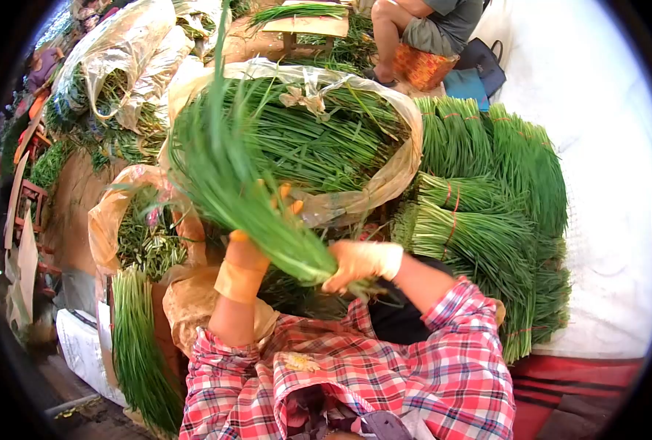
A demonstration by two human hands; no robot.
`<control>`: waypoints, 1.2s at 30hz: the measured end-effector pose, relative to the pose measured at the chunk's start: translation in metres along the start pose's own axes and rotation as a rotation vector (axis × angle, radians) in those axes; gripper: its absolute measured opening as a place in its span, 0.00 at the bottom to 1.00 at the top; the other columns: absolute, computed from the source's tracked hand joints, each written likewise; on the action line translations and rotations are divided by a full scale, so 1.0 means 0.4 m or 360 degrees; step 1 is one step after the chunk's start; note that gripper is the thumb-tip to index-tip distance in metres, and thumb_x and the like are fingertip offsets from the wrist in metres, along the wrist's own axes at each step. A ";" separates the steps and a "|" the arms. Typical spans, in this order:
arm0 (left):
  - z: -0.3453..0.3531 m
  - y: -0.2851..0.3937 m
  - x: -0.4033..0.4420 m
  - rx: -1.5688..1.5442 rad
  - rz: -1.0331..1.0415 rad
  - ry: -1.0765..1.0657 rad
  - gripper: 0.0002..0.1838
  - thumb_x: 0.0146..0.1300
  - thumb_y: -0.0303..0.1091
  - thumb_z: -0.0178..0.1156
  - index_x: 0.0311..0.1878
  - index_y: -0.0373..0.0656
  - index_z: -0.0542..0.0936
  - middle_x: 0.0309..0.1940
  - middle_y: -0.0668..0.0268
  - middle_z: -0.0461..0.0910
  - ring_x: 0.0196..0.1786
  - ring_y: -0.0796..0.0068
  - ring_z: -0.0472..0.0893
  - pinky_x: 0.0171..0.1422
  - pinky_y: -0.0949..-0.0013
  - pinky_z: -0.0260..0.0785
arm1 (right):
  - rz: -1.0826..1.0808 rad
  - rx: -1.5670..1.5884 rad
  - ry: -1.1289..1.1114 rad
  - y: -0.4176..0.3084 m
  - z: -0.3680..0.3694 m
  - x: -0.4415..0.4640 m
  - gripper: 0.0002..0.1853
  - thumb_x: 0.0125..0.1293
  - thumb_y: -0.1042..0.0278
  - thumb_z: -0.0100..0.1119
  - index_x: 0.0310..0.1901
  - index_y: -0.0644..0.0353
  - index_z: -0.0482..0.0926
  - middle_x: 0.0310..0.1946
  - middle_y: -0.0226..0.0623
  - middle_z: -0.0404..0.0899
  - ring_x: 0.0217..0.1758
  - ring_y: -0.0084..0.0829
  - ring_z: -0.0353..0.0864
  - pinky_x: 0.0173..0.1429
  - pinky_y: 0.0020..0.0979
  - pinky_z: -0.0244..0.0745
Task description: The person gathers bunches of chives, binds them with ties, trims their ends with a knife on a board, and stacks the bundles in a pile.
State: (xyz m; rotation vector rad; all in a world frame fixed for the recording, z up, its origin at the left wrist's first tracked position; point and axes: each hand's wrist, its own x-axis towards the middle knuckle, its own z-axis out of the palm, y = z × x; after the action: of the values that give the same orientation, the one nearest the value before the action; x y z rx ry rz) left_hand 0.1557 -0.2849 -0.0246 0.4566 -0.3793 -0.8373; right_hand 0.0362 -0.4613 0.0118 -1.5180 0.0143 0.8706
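Observation:
A loose bunch of long green garlic chives (pixel 267 227) slants across the middle of the view, its leaf tips blurred and swinging up to the left. My right hand (pixel 359 264), in a pale orange glove, is closed around the stem end. My left hand (pixel 247 253), in an orange glove, curls under the middle of the bunch; its fingertips show on the far side and the palm is partly hidden. Just beyond my hands stands a big plastic-lined sack (pixel 407 139) filled with more chives (pixel 319 143).
Tied bundles of chives (pixel 480 220) are stacked at the right, beside a white sheet (pixel 597 293). A smaller bag (pixel 102 235) with greens and a standing bundle (pixel 139 345) are at the left. A person (pixel 429 29) sits on a basket (pixel 421 67) near a low bench (pixel 308 24).

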 end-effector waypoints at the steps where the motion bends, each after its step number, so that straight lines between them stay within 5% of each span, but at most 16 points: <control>1: 0.024 0.044 -0.020 -0.0011 0.0019 0.0018 0.54 0.42 0.63 0.69 0.69 0.44 0.58 0.70 0.54 0.55 0.67 0.46 0.62 0.68 0.42 0.58 | 0.0031 0.0041 -0.0050 0.007 0.027 0.023 0.15 0.52 0.71 0.67 0.39 0.68 0.76 0.26 0.36 0.80 0.24 0.23 0.78 0.28 0.24 0.75; 3: 0.023 0.108 -0.045 -0.0084 0.0116 -0.0076 0.55 0.36 0.63 0.71 0.67 0.44 0.63 0.70 0.54 0.53 0.66 0.47 0.64 0.66 0.41 0.61 | 0.0068 0.0004 -0.0045 0.021 0.054 0.069 0.13 0.53 0.70 0.66 0.37 0.68 0.76 0.25 0.37 0.80 0.24 0.24 0.78 0.29 0.26 0.75; 6: 0.000 0.190 -0.110 0.0239 0.0386 -0.0036 0.50 0.41 0.58 0.71 0.66 0.43 0.64 0.70 0.53 0.53 0.61 0.48 0.71 0.60 0.43 0.69 | -0.0084 0.0077 -0.0298 0.060 0.090 0.166 0.11 0.54 0.70 0.65 0.35 0.68 0.77 0.24 0.36 0.80 0.23 0.24 0.78 0.27 0.26 0.74; 7: -0.009 0.200 -0.129 0.0147 0.0416 0.0073 0.40 0.51 0.39 0.70 0.66 0.43 0.63 0.65 0.53 0.63 0.51 0.51 0.79 0.51 0.50 0.77 | -0.0071 0.0145 -0.0325 0.044 0.107 0.182 0.09 0.54 0.72 0.64 0.34 0.67 0.78 0.25 0.33 0.80 0.24 0.22 0.78 0.28 0.26 0.73; 9: -0.009 0.229 -0.158 0.0489 0.0367 0.0506 0.33 0.50 0.24 0.65 0.62 0.41 0.66 0.57 0.52 0.72 0.42 0.55 0.82 0.42 0.55 0.80 | -0.0067 -0.0269 -0.0341 0.059 0.103 0.247 0.20 0.54 0.63 0.68 0.45 0.67 0.77 0.32 0.40 0.82 0.31 0.28 0.80 0.39 0.31 0.75; 12: -0.043 0.202 -0.178 0.0710 0.0538 0.0900 0.29 0.50 0.23 0.66 0.58 0.34 0.71 0.36 0.56 0.81 0.33 0.64 0.82 0.40 0.60 0.79 | -0.0048 -0.1422 0.0278 0.000 0.087 0.211 0.52 0.42 0.49 0.73 0.67 0.62 0.58 0.52 0.54 0.75 0.55 0.40 0.76 0.57 0.32 0.69; 13: -0.051 0.198 -0.183 0.0709 0.0567 0.0893 0.29 0.50 0.23 0.66 0.58 0.34 0.71 0.36 0.56 0.81 0.33 0.64 0.82 0.40 0.60 0.79 | -0.0144 -0.1249 0.0426 -0.017 0.070 0.205 0.52 0.43 0.52 0.74 0.69 0.61 0.56 0.55 0.53 0.73 0.59 0.40 0.74 0.60 0.33 0.68; 18: -0.009 0.137 -0.212 0.0990 0.0309 0.0707 0.25 0.49 0.24 0.65 0.54 0.33 0.74 0.32 0.58 0.82 0.35 0.66 0.81 0.41 0.64 0.75 | -0.0697 -0.0168 0.0708 -0.157 0.101 0.150 0.41 0.50 0.62 0.74 0.64 0.62 0.64 0.52 0.44 0.76 0.55 0.30 0.73 0.59 0.30 0.69; 21: 0.009 0.111 -0.227 0.0966 0.0264 0.0551 0.25 0.50 0.28 0.64 0.54 0.34 0.73 0.33 0.58 0.81 0.35 0.64 0.81 0.44 0.63 0.72 | -0.1109 -0.0209 0.1092 -0.221 0.163 0.143 0.30 0.53 0.63 0.72 0.58 0.59 0.72 0.41 0.34 0.77 0.45 0.24 0.75 0.53 0.26 0.71; 25: 0.021 0.118 -0.283 0.0570 0.0105 0.0417 0.23 0.51 0.26 0.62 0.53 0.36 0.73 0.37 0.57 0.80 0.36 0.61 0.81 0.45 0.59 0.75 | -0.1470 -0.0717 0.1194 -0.312 0.223 0.116 0.34 0.49 0.63 0.73 0.60 0.52 0.71 0.32 0.28 0.77 0.36 0.24 0.77 0.43 0.27 0.74; 27: 0.014 0.113 -0.306 0.0532 0.0103 0.0385 0.21 0.51 0.25 0.61 0.51 0.36 0.74 0.39 0.56 0.80 0.36 0.60 0.81 0.47 0.55 0.75 | -0.0983 -0.1327 0.1037 -0.375 0.277 0.112 0.41 0.46 0.57 0.74 0.64 0.46 0.66 0.25 0.30 0.76 0.27 0.25 0.77 0.37 0.29 0.75; 28: 0.014 0.114 -0.315 0.0477 0.0097 0.0329 0.20 0.52 0.24 0.62 0.50 0.37 0.74 0.40 0.56 0.79 0.38 0.59 0.81 0.49 0.53 0.75 | -0.0955 -0.1692 0.1113 -0.375 0.280 0.147 0.42 0.45 0.53 0.73 0.64 0.42 0.64 0.20 0.33 0.74 0.24 0.33 0.78 0.33 0.33 0.74; 29: 0.016 0.115 -0.325 0.0475 0.0102 0.0334 0.20 0.52 0.24 0.62 0.50 0.37 0.74 0.40 0.56 0.79 0.38 0.59 0.81 0.49 0.53 0.75 | -0.0799 -0.1985 0.1101 -0.387 0.290 0.165 0.38 0.47 0.52 0.70 0.62 0.45 0.67 0.22 0.35 0.76 0.29 0.39 0.80 0.33 0.37 0.73; 32: 0.020 0.130 -0.354 0.0434 0.0160 0.0383 0.20 0.51 0.24 0.62 0.50 0.38 0.74 0.40 0.56 0.79 0.39 0.59 0.81 0.50 0.53 0.75 | -0.0882 -0.1978 0.0997 -0.361 0.290 0.228 0.26 0.52 0.58 0.68 0.55 0.50 0.74 0.23 0.36 0.78 0.29 0.35 0.80 0.34 0.34 0.74; 35: 0.018 0.150 -0.384 0.0229 0.0236 0.0526 0.29 0.49 0.24 0.64 0.58 0.38 0.70 0.38 0.59 0.80 0.38 0.63 0.81 0.43 0.61 0.76 | -0.1201 -0.0643 0.0795 -0.343 0.301 0.263 0.08 0.63 0.68 0.60 0.41 0.61 0.81 0.29 0.31 0.80 0.30 0.21 0.77 0.35 0.23 0.74; 36: 0.012 0.161 -0.385 0.0260 0.0226 0.0409 0.32 0.49 0.25 0.64 0.61 0.38 0.68 0.39 0.58 0.80 0.38 0.63 0.81 0.44 0.61 0.76 | -0.1210 -0.0366 0.0746 -0.346 0.298 0.263 0.09 0.63 0.68 0.60 0.42 0.63 0.80 0.31 0.30 0.80 0.29 0.20 0.77 0.35 0.22 0.74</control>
State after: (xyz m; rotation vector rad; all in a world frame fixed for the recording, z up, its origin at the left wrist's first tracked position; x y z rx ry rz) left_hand 0.0987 -0.1290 -0.0086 0.6734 -0.2399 -0.6033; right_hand 0.1200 -0.2839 0.0883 -1.7253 -0.3102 -0.0983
